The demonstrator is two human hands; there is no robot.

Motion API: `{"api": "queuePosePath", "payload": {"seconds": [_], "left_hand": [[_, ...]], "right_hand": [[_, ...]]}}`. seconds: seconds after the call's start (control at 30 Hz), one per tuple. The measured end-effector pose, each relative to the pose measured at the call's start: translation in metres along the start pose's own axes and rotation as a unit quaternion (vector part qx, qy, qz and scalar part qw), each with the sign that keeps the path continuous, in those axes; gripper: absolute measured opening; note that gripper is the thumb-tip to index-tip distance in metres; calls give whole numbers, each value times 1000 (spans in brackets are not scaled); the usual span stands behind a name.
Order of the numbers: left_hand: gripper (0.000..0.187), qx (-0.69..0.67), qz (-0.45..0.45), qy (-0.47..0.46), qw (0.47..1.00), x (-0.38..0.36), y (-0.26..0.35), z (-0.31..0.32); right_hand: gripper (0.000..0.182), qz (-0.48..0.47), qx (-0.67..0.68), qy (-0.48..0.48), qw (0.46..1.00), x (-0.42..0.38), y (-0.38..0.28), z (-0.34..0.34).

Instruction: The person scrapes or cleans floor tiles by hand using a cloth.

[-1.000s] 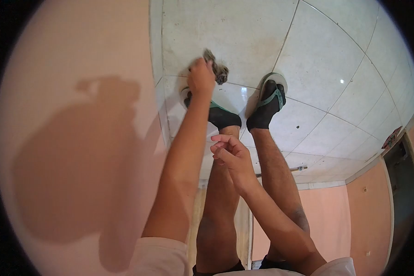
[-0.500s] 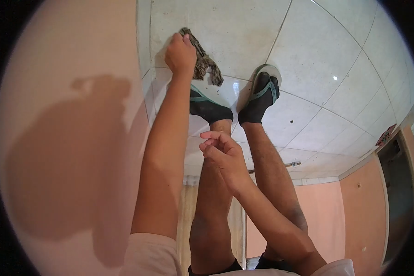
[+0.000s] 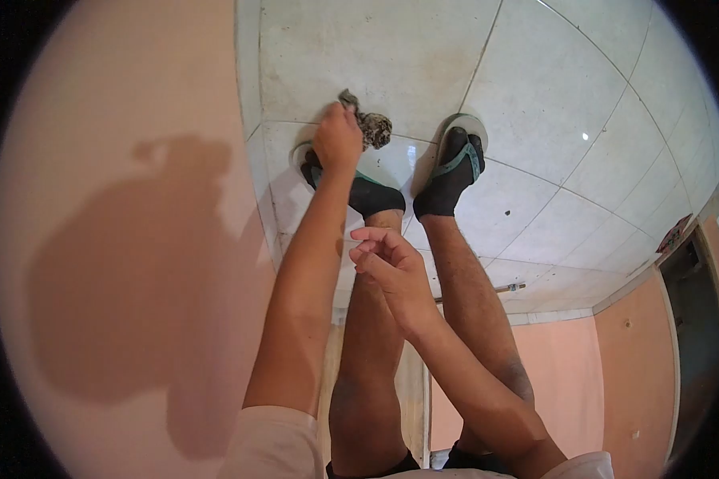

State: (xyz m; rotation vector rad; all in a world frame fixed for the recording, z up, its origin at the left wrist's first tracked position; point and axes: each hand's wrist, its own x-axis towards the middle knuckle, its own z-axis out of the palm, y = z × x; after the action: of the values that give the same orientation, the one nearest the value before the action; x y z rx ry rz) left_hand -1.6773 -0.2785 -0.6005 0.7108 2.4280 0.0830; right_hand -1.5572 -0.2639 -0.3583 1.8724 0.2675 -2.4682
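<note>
My left hand is closed around a crumpled rag with a dark, mottled brown-grey pattern. One end of the rag pokes out above the fingers, and a bunched part hangs to their right. The hand is over the tiled floor, just by my left foot in a black sock and green-strapped flip-flop. Lower down, my right hand hovers in front of my left shin. Its fingers are loosely curled, with a gap between thumb and forefinger and nothing in them.
A pinkish wall runs along the left, with a shadow on it. My right flip-flop stands on the white tiles. Behind my legs lies a thin stick. A doorway is at the far right.
My left hand has moved right and down in the view, closer to my left foot. The rag, which was trailing longer before, is now more bunched. My right hand has hardly moved.
</note>
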Motion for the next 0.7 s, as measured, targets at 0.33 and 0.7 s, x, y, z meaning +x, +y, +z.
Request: {"api": "queuePosePath", "payload": {"seconds": [0.33, 0.7], "left_hand": [[30, 33, -9, 49, 998, 88, 1, -50], [29, 56, 34, -10, 998, 24, -12, -8]], "right_hand": [[28, 6, -6, 2, 1000, -4, -3, -2], [28, 17, 15, 10, 1000, -4, -8, -5]]}}
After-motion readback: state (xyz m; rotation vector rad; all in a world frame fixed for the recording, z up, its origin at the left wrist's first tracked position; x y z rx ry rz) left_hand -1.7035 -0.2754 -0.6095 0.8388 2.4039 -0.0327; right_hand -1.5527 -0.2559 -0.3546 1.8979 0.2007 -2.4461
